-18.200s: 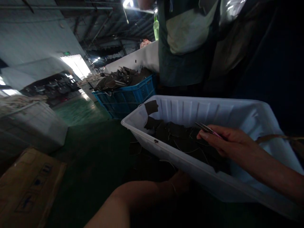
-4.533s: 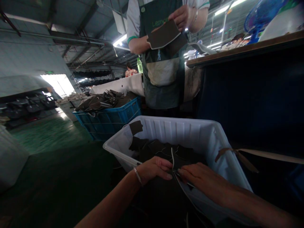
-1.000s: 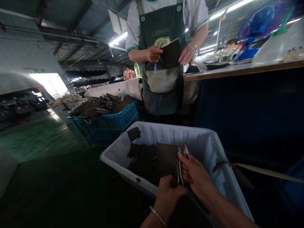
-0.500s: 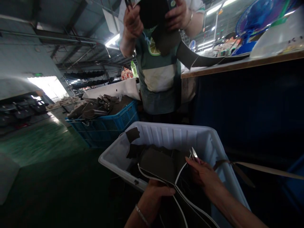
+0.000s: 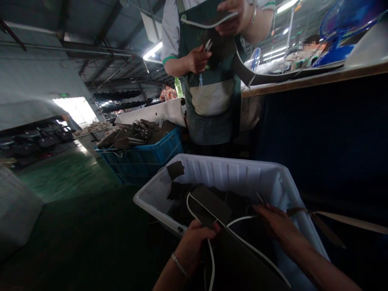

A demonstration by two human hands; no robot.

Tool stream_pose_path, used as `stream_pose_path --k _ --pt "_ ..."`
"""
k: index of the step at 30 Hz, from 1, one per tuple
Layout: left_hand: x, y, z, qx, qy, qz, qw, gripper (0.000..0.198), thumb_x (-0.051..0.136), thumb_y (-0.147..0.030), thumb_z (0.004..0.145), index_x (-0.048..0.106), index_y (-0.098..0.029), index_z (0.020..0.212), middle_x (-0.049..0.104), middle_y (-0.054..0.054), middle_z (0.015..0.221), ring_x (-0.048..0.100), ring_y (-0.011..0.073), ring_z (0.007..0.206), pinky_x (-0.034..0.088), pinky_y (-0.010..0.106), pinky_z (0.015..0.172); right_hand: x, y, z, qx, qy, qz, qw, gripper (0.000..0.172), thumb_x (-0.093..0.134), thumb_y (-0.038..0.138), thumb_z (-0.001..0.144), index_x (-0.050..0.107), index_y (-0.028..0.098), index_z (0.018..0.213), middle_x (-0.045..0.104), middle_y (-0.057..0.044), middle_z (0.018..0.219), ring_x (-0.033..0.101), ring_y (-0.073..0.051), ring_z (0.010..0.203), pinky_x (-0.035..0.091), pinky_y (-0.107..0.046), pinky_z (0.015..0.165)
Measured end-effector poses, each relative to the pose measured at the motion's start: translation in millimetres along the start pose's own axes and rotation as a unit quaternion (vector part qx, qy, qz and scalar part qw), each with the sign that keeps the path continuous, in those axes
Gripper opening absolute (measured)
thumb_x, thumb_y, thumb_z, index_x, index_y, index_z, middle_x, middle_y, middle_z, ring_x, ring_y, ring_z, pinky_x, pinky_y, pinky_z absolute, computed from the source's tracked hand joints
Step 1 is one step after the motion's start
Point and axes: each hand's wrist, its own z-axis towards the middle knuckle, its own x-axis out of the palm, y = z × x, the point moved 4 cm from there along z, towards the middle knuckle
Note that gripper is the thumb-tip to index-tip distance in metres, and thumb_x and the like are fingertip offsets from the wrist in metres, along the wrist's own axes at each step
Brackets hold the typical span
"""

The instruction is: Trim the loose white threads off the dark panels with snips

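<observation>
My left hand is closed on a dark, flat panel with white edging, thumb on top. The panel looks like leather or stiff cloth, and a flap of it stands up beyond the fingers. In my right hand is a small pair of thread snips, blades pointing away from me. That hand's fingertips are beside the panel's white edge; whether they also pinch it I cannot tell. Beneath both hands, more dark pieces lie in a white plastic tub.
A blue crate heaped with dark pieces stands beyond the tub, to the left. Across from me a co-worker in an apron holds an edged panel and snips. A workbench runs along the right; straps hang over the tub's right side.
The panel has been turned and its flap now stands more upright. My right hand has moved slightly right and down with the snips. The co-worker's snips hand has dropped from the raised panel.
</observation>
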Motion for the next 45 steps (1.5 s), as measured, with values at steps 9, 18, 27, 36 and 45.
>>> stream_pose_path --k 9,18,27,36,45 --pt "-6.4 -7 -2 0.001 0.011 -0.017 1.0 0.026 0.069 -0.01 0.054 0.066 -0.012 0.08 0.065 0.004 0.079 0.057 0.0158 0.075 0.041 0.029 0.074 23 45 -37 -0.25 0.077 -0.292 0.92 0.041 0.036 0.055 0.091 0.054 0.019 0.085 0.056 -0.001 0.075 0.054 -0.016 0.071 0.037 -0.028 0.066" --pt "18.8 -14 -12 -0.021 0.18 0.029 0.983 0.032 0.069 -0.004 0.052 0.066 -0.01 0.083 0.06 0.002 0.078 0.053 0.0141 0.075 0.039 0.026 0.071 62 47 -81 -0.203 0.312 -0.337 0.865 0.049 0.028 0.051 0.095 0.061 0.017 0.08 0.042 0.002 0.052 0.042 -0.011 0.051 0.03 -0.025 0.052" --pt "24.2 -11 -7 -0.022 0.222 0.036 0.974 0.024 0.073 -0.005 0.049 0.063 -0.011 0.07 0.058 0.0 0.071 0.05 0.0109 0.07 0.036 0.024 0.07 64 36 -80 -0.216 0.241 -0.46 0.827 0.043 0.034 0.043 0.095 0.068 0.021 0.08 0.066 -0.004 0.082 0.058 -0.018 0.078 0.036 -0.03 0.065" --pt "29.0 -12 -9 -0.011 0.212 0.012 0.977 0.042 0.073 -0.005 0.05 0.069 -0.011 0.091 0.067 0.004 0.083 0.059 0.0175 0.079 0.04 0.028 0.074 70 37 -87 -0.225 0.204 -0.499 0.811 0.036 0.035 0.036 0.095 0.067 0.023 0.083 0.068 -0.003 0.083 0.06 -0.019 0.077 0.037 -0.034 0.068" --pt "33.6 -20 -14 -0.016 0.228 -0.028 0.973 0.038 0.067 -0.006 0.054 0.07 -0.01 0.091 0.069 0.007 0.086 0.063 0.0219 0.084 0.043 0.031 0.079 74 32 -85 -0.214 0.204 -0.421 0.857 0.032 0.04 0.04 0.093 0.065 0.024 0.081 0.067 0.001 0.082 0.06 -0.018 0.079 0.038 -0.031 0.069"
